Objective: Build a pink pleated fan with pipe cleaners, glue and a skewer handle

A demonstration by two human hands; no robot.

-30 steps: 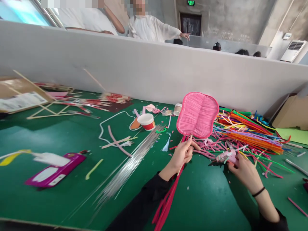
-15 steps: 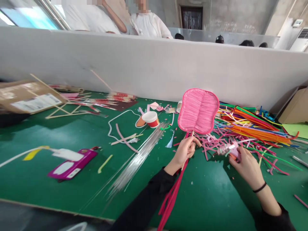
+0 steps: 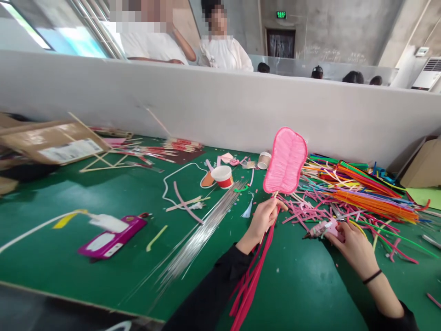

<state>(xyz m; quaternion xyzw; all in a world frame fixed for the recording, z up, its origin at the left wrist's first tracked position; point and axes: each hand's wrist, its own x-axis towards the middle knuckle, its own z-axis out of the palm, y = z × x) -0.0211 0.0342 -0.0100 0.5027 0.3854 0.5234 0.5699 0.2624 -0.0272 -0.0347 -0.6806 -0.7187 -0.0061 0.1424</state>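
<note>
My left hand (image 3: pixel 263 219) is closed round the stick of a pink woven fan (image 3: pixel 285 161), which stands upright and is turned partly edge-on. Long red-pink strands (image 3: pixel 253 280) hang from the stick down along my black sleeve. My right hand (image 3: pixel 351 246) rests on the green table (image 3: pixel 86 202) to the right, its fingers wrapped on a small pink tool (image 3: pixel 325 228) with a dark tip that points left. Cut pink pieces (image 3: pixel 303 209) lie between the two hands.
A heap of coloured pipe cleaners (image 3: pixel 368 188) lies at the right. A bundle of thin wires (image 3: pixel 200 234), a red-and-white cup (image 3: pixel 223 176), a magenta case (image 3: pixel 112 239) and a cardboard box (image 3: pixel 55 142) lie to the left. Behind a white partition (image 3: pixel 206 105) stand other people.
The fan has turned in my left hand and now shows narrower. My right hand has stayed on the pink tool. The view has shifted a little.
</note>
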